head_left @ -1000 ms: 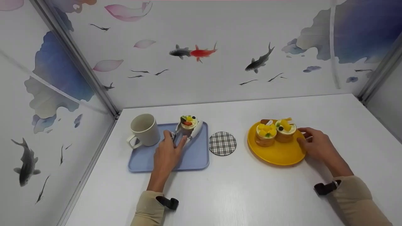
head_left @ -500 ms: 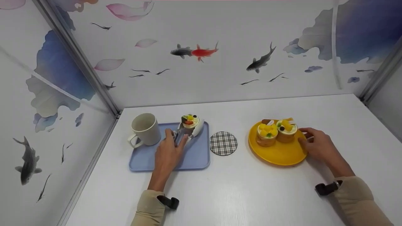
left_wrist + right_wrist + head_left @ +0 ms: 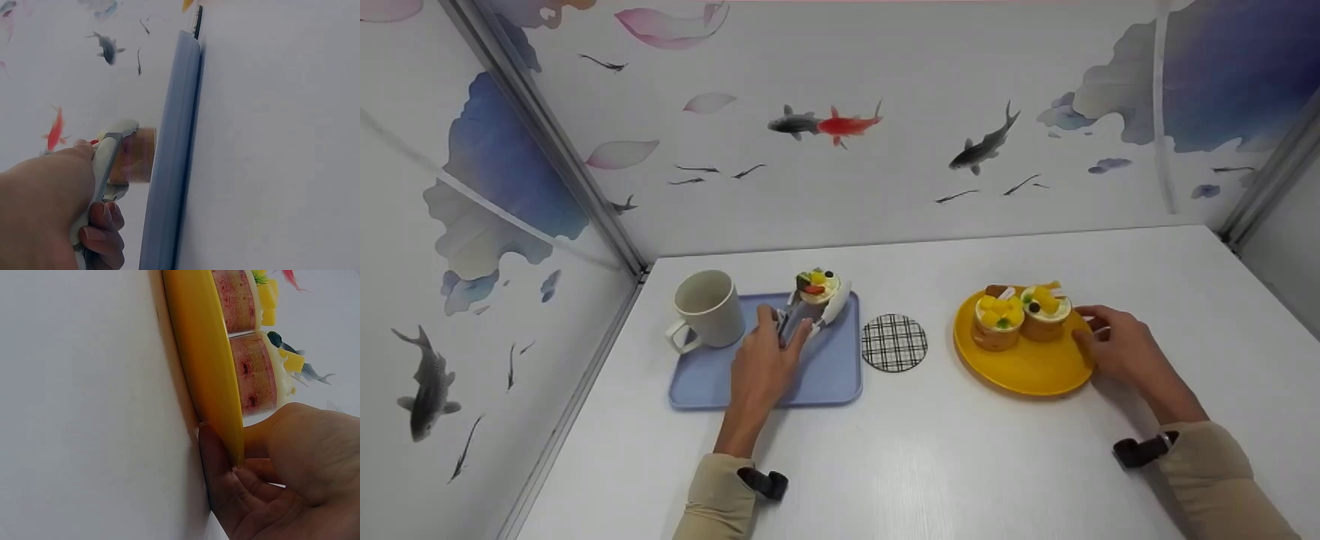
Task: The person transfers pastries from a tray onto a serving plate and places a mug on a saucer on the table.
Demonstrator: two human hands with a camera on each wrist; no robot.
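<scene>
My left hand [image 3: 765,367] grips a pair of tongs [image 3: 834,302] with pale tips. Between the tips is a small dessert cup [image 3: 818,286] topped with cream and fruit, over the far part of the blue tray [image 3: 817,382]. Whether its base touches the tray is hard to tell. At the right, my right hand [image 3: 1117,346] pinches the rim of a yellow plate [image 3: 1031,375], thumb above and fingers under the edge, as the right wrist view shows. Two dessert cups stand on that plate: one with yellow cubes [image 3: 996,321], one with a dark berry [image 3: 1044,315].
A pale mug [image 3: 709,311] stands on the tray's left side, its handle over the left edge. Between tray and plate lies a round checked coaster [image 3: 894,343]. Printed walls rise behind and left of the white table [image 3: 915,465].
The tongs and the dessert cup between them have shifted slightly away from me and a little to the right. My right hand and the yellow plate stay in place.
</scene>
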